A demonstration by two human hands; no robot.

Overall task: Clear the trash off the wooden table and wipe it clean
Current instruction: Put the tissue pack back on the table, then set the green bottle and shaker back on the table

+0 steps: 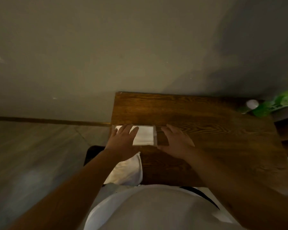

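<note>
Two hands over wooden table (206,123), dim light. Left hand (121,141) flat, fingers spread, resting on white tissue pack (144,135) at table's left edge. Right hand (176,141) just beside pack, fingers extended, palm down, holding nothing. Far right corner: white cap (252,104), green packet (276,103).

Dim, warm yellowish light, perhaps from above left, leaves the wall's (140,47) upper right in deep shadow. The whole view is soft and motion-blurred; wide-angle distortion bends the edges, smearing the green packet (276,103).
</note>
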